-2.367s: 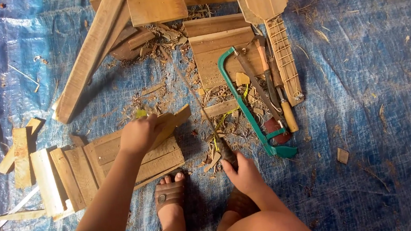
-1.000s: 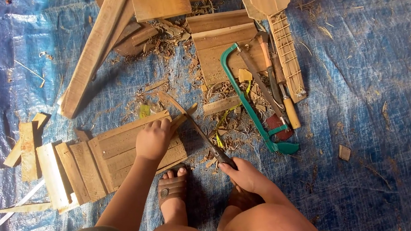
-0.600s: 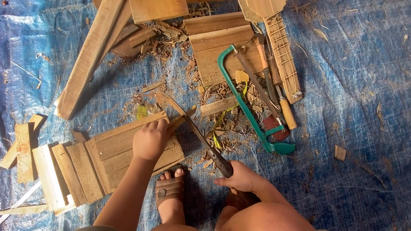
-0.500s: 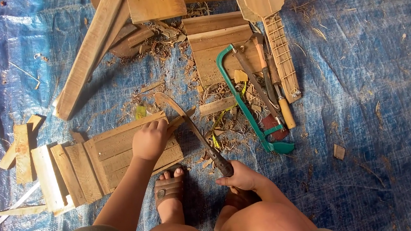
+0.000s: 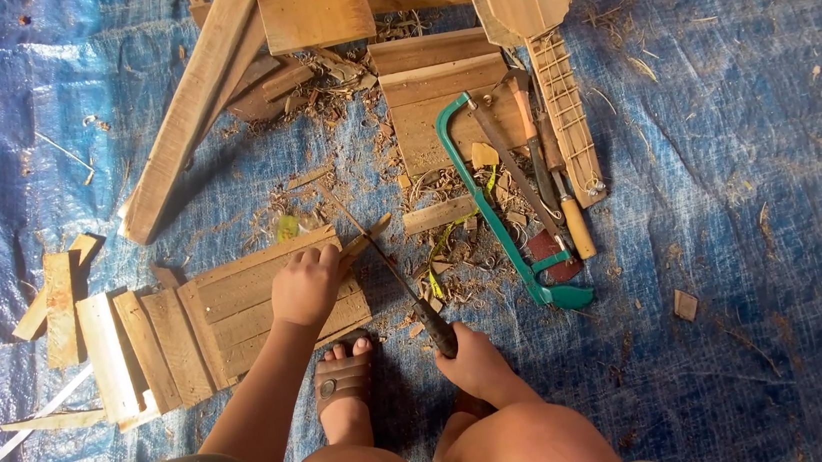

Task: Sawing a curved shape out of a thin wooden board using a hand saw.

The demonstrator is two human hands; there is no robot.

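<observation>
The left hand (image 5: 306,286) lies palm down with fingers curled over the upper edge of a wooden slat panel (image 5: 238,313), pressing it flat against the blue tarp (image 5: 752,228) that covers the ground. The right hand (image 5: 469,361) is wrapped tight around the dark handle of a long, thin blade tool (image 5: 390,268), possibly a knife or small saw, though the view is too small to tell which. Its blade runs up and to the left from the fist, and its far end lies just beside the panel's upper right corner. A sandalled foot (image 5: 342,378) rests on the tarp between the two hands, touching the panel's lower edge. Wood shavings (image 5: 453,247) litter the tarp just beyond the blade. To the right of them lies a green-framed hacksaw (image 5: 501,222), with a wooden-handled tool (image 5: 559,202) alongside it. Farther up, flat boards (image 5: 423,89) and a long plank (image 5: 193,106) lie near the tarp's top edge, and short offcuts (image 5: 62,305) sit at the panel's left.
</observation>
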